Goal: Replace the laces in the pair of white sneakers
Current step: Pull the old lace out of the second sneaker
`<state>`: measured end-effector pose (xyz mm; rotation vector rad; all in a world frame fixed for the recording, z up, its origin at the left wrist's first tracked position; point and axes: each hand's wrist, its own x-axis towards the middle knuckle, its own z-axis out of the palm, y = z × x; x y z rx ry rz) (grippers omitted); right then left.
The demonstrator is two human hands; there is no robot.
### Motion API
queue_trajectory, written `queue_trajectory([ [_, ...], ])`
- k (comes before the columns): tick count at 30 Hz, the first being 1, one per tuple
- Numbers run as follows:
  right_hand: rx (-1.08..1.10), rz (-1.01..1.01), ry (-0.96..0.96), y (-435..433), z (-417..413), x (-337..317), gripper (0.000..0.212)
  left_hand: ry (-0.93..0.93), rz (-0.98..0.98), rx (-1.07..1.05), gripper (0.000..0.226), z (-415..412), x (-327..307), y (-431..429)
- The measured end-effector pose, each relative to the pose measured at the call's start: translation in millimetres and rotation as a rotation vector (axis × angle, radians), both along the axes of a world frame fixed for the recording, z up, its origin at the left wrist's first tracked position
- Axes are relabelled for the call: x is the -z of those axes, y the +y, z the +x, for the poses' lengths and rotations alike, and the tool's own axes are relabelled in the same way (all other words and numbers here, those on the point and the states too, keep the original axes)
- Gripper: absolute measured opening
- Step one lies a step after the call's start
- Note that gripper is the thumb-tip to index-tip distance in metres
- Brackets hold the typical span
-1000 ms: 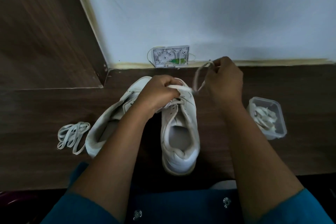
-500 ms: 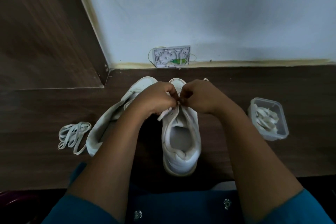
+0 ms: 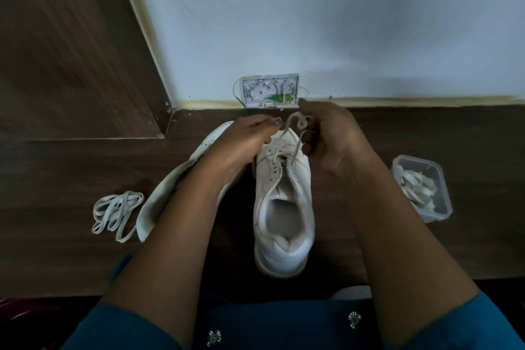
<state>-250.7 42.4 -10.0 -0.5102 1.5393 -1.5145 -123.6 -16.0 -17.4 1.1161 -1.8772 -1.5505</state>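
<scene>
The dark wood-grain counter (image 3: 56, 236) runs back to a pale wall. Near its middle a white sneaker (image 3: 284, 207) stands upright, heel toward the front edge. Just left of it the second sneaker (image 3: 167, 193) lies tipped on its side, partly hidden by an arm. A loose bundle of white laces (image 3: 116, 212) lies right beside that one. Off to the right sits a clear plastic tub (image 3: 443, 187) with more laces inside.

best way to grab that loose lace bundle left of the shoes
Pinch the lace bundle across its middle, where the strands lie side by side, coming down from above on its left. It lies flat on the wooden surface, its loops splay at the ends, and the tipped sneaker sits close on its right; an end loop would probably drag out one strand.
</scene>
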Motion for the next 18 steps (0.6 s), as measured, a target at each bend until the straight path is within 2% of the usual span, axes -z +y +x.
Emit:
queue_trajectory([
  [1, 0.052, 0.058, 0.171, 0.7, -2.7, 1.8, 0.009, -0.035, -0.013, 0.031, 0.005, 0.8, -1.1, 0.1],
  [4, 0.01, 0.395, 0.939, 4.0, -11.0, 15.1, 0.027, -0.276, -0.081, 0.215, 0.049, 3.1, 3.3, -0.8],
  [6, -0.1, 0.409, 1.114, 5.2, -7.2, 13.6, 0.026, -0.422, -0.137, 0.317, 0.076, 3.0, 7.3, 0.3],
  [8, -0.281, 0.343, 1.165, 3.3, -1.8, 10.3, 0.015, -0.452, -0.161, 0.305, 0.088, 2.5, 9.1, 0.9],
  [11, -0.492, 0.366, 1.142, 1.2, 7.8, 10.6, 0.015, -0.424, -0.088, 0.248, 0.076, 3.6, 6.2, -0.4],
  [15, -0.48, 0.298, 1.032, 0.2, 6.0, 15.2, 0.014, -0.358, -0.009, 0.132, 0.035, 4.4, 8.6, -4.6],
  [18, -0.479, 0.266, 0.923, -1.1, 5.3, 20.9, 0.012, -0.367, -0.02, 0.102, 0.03, 5.1, 11.9, -8.8],
])
